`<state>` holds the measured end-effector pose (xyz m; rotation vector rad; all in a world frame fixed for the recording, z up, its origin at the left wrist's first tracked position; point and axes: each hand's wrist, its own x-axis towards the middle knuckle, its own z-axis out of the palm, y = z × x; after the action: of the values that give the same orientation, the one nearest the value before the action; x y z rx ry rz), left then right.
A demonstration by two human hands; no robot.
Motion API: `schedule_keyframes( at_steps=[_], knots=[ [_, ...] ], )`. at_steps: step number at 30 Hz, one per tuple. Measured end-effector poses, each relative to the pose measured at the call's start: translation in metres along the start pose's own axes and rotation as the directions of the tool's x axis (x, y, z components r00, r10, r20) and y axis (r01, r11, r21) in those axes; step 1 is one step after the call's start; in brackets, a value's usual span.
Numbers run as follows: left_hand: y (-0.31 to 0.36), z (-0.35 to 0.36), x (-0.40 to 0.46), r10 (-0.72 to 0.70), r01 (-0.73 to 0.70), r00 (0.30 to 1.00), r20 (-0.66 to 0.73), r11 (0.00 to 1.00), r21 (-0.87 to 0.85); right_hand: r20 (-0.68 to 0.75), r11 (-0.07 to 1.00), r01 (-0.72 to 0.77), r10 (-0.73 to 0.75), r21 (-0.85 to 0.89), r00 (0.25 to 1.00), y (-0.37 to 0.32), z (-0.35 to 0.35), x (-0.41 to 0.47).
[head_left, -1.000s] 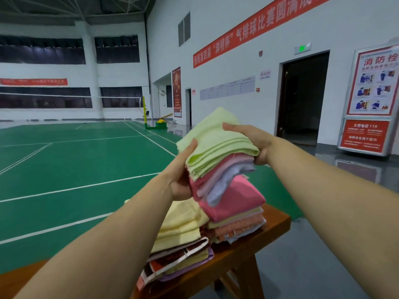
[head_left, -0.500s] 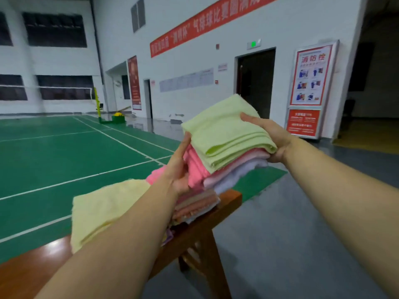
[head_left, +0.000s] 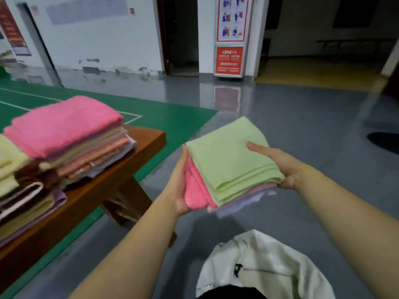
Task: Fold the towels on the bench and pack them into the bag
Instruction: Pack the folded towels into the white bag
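Observation:
I hold a small stack of folded towels in the air between both hands, to the right of the bench: light green on top, pink and pale lilac beneath. My left hand grips its left side with fingers underneath. My right hand grips the right side, thumb lying on the green towel. A white bag lies open on the grey floor below the stack. On the wooden bench rest two more piles of folded towels, one topped with pink, one yellow-topped pile at the left edge.
Grey glossy floor spreads right of the bench, green court flooring behind it. A red and white notice stand stands by the far wall beside a dark doorway. A dark shape lies on the floor at the right edge.
I have lifted the small stack off the bench pile and carried it right and down, off the bench and over the white bag. My view has turned right and downward.

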<state>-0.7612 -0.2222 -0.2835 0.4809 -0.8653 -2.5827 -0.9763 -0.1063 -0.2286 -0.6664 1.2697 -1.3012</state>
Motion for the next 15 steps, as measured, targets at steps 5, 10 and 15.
schedule_keyframes(
  at_steps=[5,10,15],
  knots=[
    [-0.065,-0.02,0.035,-0.039,0.088,0.986,-0.162,0.947,0.309,-0.176,0.992,-0.118,0.108,-0.049,0.978,0.089,-0.063,-0.009],
    [-0.129,-0.058,0.052,-0.189,0.281,0.956,-0.223,0.81,0.514,-0.224,0.937,-0.297,0.334,0.185,0.916,0.179,-0.105,-0.031],
    [-0.199,-0.097,0.068,-0.346,0.468,0.882,-0.319,0.715,0.519,-0.291,0.841,-0.377,0.5,0.389,0.816,0.28,-0.127,-0.048]
  ],
)
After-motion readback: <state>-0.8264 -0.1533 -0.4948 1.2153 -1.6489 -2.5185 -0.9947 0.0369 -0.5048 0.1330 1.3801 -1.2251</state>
